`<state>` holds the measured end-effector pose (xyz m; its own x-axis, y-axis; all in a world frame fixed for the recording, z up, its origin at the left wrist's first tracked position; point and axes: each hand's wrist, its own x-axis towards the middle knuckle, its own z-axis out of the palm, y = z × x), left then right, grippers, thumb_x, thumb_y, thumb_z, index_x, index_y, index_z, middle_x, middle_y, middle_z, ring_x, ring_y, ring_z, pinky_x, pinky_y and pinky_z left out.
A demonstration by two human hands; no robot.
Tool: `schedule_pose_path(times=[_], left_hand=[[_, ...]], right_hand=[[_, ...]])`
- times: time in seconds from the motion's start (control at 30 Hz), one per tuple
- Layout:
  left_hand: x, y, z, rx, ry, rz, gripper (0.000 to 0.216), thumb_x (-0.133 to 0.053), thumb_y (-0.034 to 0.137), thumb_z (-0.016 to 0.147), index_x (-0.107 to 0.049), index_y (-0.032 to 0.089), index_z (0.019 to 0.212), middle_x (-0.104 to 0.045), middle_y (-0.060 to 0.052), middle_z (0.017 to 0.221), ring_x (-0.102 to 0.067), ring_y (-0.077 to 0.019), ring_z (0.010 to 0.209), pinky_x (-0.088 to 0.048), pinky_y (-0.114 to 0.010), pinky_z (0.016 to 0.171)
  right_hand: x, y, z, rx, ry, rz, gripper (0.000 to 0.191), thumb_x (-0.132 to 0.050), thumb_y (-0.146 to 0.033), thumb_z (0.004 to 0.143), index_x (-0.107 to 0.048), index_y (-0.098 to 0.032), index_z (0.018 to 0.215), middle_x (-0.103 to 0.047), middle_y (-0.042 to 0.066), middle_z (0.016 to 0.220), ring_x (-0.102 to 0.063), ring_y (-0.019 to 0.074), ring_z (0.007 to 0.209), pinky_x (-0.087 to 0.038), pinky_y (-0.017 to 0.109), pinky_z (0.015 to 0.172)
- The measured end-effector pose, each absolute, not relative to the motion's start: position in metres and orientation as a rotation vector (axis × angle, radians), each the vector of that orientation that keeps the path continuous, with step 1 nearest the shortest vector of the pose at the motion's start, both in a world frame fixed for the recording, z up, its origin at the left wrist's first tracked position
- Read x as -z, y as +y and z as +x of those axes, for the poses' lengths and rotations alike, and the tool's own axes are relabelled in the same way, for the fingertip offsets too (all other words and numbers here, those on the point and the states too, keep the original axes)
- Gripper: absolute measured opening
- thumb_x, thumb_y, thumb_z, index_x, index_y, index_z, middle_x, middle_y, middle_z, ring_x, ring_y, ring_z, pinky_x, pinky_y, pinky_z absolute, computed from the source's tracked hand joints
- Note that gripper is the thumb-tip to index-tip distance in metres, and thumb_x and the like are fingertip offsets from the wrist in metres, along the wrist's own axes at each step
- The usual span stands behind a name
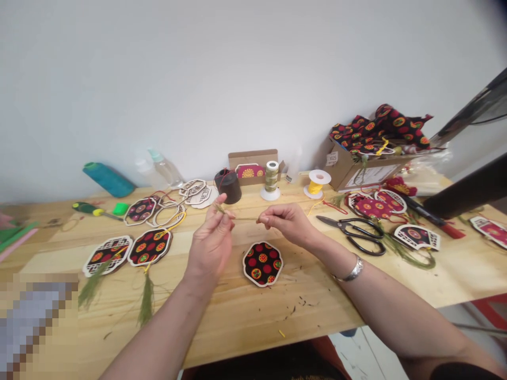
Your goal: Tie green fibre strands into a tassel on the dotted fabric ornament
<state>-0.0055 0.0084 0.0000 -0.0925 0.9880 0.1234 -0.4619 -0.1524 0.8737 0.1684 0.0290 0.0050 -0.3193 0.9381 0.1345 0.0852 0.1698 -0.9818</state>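
My left hand (212, 240) and my right hand (287, 221) are raised over the wooden table (245, 311), each pinched on one end of a thin olive-green thread bundle (241, 217) stretched between them. A silver bracelet (352, 270) sits on my right wrist. Right below the hands lies a black fabric-covered ornament piece (262, 263) with red and yellow flowers.
Finished ornaments with green tassels (148, 247) lie at the left. Black scissors (354, 232) rest at the right beside more ornament pieces (415, 236). Thread spools (271, 179), a black spool (228, 184), a teal cone (108, 179) and a cardboard box with fabric (358, 166) line the back.
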Motion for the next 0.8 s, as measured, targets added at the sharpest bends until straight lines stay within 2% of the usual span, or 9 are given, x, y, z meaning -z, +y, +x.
schedule_pose_path(times=[0.13,0.27,0.5,0.57,0.67,0.73,0.8], left_hand=[[-0.003,0.012,-0.010,-1.597,0.802,0.858,0.007,-0.068,0.021,0.072,-0.069,0.023,0.078,-0.057,-0.002,0.106,-0.049,-0.0090,0.082,-0.041,-0.020,0.069],[-0.006,0.014,-0.013,-1.644,0.792,0.846,0.002,-0.069,0.019,0.071,-0.069,0.022,0.071,-0.057,-0.002,0.112,-0.049,-0.0084,0.081,-0.040,-0.019,0.066],[-0.009,0.016,-0.015,-1.684,0.798,0.818,0.005,-0.067,0.019,0.072,-0.069,0.023,0.073,-0.056,0.000,0.118,-0.051,-0.0084,0.085,-0.041,-0.019,0.070],[-0.009,0.017,-0.016,-1.671,0.798,0.812,0.005,-0.066,0.018,0.072,-0.069,0.022,0.073,-0.058,-0.002,0.117,-0.053,-0.0104,0.090,-0.043,-0.020,0.071],[-0.010,0.018,-0.021,-1.730,0.837,0.754,0.013,-0.062,0.021,0.073,-0.070,0.024,0.083,-0.060,-0.002,0.118,-0.053,-0.0157,0.105,-0.045,-0.025,0.078],[-0.013,0.016,-0.024,-1.902,0.926,0.736,0.020,-0.059,0.025,0.077,-0.068,0.026,0.094,-0.057,0.000,0.123,-0.046,-0.0180,0.118,-0.043,-0.028,0.088],[-0.016,0.012,-0.026,-2.055,1.041,0.811,0.030,-0.058,0.027,0.080,-0.062,0.028,0.110,-0.048,0.003,0.135,-0.033,-0.0195,0.130,-0.036,-0.029,0.099]], right_hand=[[-0.001,0.036,0.174,-1.192,-1.606,-1.058,0.021,-0.060,-0.030,0.075,-0.062,-0.014,0.061,-0.059,0.000,0.062,-0.049,0.0095,0.060,-0.039,0.024,0.061],[0.005,0.045,0.179,-1.134,-1.603,-1.046,0.021,-0.060,-0.030,0.075,-0.062,-0.014,0.060,-0.059,0.000,0.061,-0.051,0.0102,0.061,-0.041,0.024,0.062],[0.008,0.052,0.184,-1.016,-1.587,-1.051,0.021,-0.060,-0.030,0.074,-0.062,-0.015,0.059,-0.057,-0.001,0.056,-0.049,0.0104,0.057,-0.040,0.024,0.058],[0.007,0.051,0.185,-0.985,-1.605,-1.044,0.020,-0.059,-0.029,0.075,-0.062,-0.015,0.060,-0.057,-0.001,0.056,-0.049,0.0100,0.057,-0.040,0.024,0.058],[0.005,0.050,0.186,-0.920,-1.666,-1.039,0.018,-0.058,-0.027,0.076,-0.063,-0.015,0.063,-0.057,-0.001,0.057,-0.048,0.0096,0.056,-0.039,0.023,0.057],[0.003,0.048,0.187,-0.849,-1.744,-1.033,0.018,-0.057,-0.025,0.078,-0.063,-0.015,0.064,-0.057,-0.001,0.058,-0.049,0.0095,0.056,-0.039,0.023,0.056],[0.000,0.044,0.186,-0.761,-1.837,-1.017,0.018,-0.056,-0.023,0.079,-0.063,-0.015,0.065,-0.059,0.000,0.060,-0.051,0.0097,0.058,-0.040,0.023,0.058]])
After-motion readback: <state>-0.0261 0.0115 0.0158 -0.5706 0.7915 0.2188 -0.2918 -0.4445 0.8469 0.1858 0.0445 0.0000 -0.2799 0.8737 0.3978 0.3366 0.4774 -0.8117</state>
